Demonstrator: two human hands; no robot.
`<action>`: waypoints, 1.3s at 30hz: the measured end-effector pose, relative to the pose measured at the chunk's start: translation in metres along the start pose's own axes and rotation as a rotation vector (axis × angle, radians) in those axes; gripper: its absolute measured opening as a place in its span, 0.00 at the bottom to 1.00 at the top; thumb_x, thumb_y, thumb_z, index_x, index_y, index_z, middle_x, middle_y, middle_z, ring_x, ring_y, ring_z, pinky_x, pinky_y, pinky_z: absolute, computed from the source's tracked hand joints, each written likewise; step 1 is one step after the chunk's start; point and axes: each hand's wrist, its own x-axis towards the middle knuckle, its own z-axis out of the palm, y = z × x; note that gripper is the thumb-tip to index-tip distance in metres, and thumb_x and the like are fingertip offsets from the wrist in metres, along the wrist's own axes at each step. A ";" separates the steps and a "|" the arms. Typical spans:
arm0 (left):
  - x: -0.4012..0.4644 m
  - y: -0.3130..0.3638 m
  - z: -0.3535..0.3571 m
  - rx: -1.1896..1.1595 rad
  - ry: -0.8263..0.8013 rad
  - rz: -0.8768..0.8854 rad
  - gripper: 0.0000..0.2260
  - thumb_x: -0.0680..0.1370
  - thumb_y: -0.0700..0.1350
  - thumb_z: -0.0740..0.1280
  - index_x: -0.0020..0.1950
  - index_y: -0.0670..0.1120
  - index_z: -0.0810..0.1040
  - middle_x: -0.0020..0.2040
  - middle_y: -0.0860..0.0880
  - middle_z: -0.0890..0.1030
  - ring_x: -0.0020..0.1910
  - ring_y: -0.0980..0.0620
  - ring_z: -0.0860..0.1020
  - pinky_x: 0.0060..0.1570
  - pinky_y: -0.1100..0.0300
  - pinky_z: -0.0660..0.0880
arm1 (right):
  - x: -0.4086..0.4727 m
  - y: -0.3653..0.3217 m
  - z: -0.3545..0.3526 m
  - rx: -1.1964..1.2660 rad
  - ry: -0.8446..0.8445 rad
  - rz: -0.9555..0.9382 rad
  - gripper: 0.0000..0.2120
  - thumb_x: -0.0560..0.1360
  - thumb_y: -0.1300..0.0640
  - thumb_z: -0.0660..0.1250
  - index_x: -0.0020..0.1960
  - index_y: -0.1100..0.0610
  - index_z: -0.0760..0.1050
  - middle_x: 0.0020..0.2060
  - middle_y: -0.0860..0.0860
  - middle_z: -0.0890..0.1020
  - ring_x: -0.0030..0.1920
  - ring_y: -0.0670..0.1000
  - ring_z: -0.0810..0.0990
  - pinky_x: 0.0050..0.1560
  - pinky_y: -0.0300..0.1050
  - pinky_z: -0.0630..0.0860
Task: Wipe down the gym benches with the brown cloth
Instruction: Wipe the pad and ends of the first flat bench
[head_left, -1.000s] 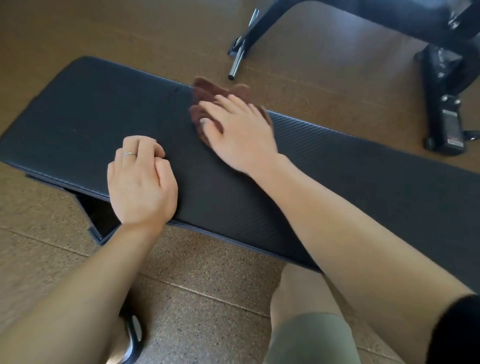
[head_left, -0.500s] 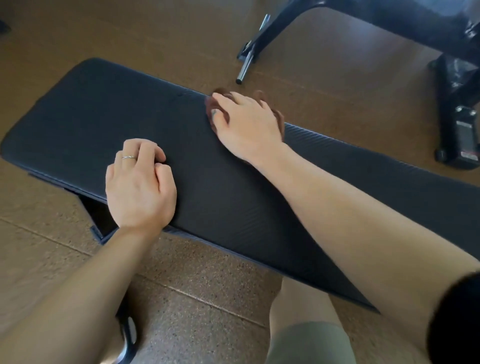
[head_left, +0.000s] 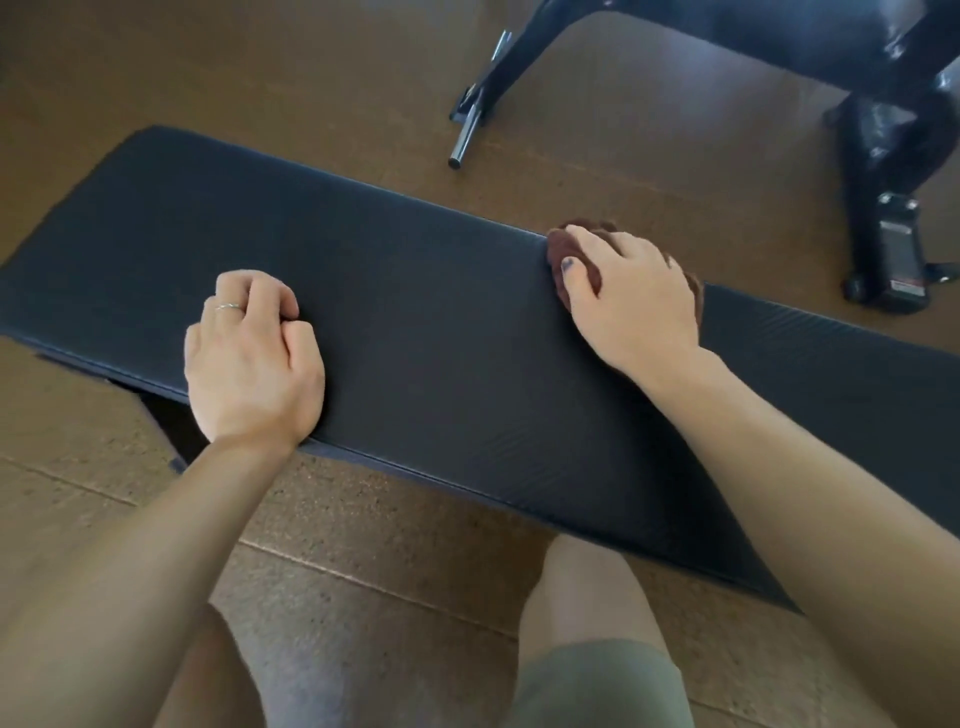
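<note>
Taking the black bench pad (head_left: 415, 322) as the marker, its left end lies bare, with nothing on the vinyl to show whether it has been wiped. Just right of that end, the left hand (head_left: 252, 358) rests on the pad near the closer edge, fingers curled under loosely and holding nothing, a thin ring on one finger; it looks to be bracing. Further right, at the pad's far edge, the right hand (head_left: 636, 296) lies flat over the brown cloth (head_left: 563, 249), fingers spread and pressing it down, only a bunched rim of the cloth showing around them. I would judge the wipe to be mid-pass on this bench, with the stretch to the right of the cloth likely left to do. Beyond the far edge, a second bench frame (head_left: 878, 104) stands on the speckled brown floor (head_left: 395, 530), probably awaiting its turn.
</note>
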 end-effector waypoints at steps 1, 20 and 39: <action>0.001 -0.002 0.001 0.002 -0.004 0.014 0.09 0.76 0.44 0.53 0.48 0.44 0.72 0.57 0.45 0.74 0.49 0.41 0.71 0.55 0.44 0.68 | 0.007 -0.016 0.007 -0.009 0.005 0.023 0.23 0.86 0.44 0.52 0.79 0.46 0.68 0.74 0.53 0.75 0.74 0.58 0.71 0.77 0.59 0.62; 0.012 -0.020 -0.016 -0.128 -0.214 0.169 0.18 0.81 0.50 0.49 0.55 0.44 0.76 0.59 0.44 0.76 0.54 0.43 0.76 0.57 0.46 0.71 | -0.079 -0.157 0.053 0.006 -0.024 -0.122 0.25 0.85 0.40 0.48 0.78 0.42 0.68 0.79 0.46 0.68 0.81 0.53 0.64 0.81 0.53 0.52; 0.102 -0.141 -0.046 0.181 -0.268 0.454 0.16 0.82 0.51 0.51 0.54 0.45 0.74 0.56 0.43 0.77 0.55 0.41 0.73 0.57 0.45 0.70 | -0.021 -0.237 0.084 -0.018 0.071 -0.051 0.24 0.86 0.43 0.50 0.79 0.45 0.69 0.79 0.48 0.70 0.80 0.53 0.64 0.80 0.56 0.57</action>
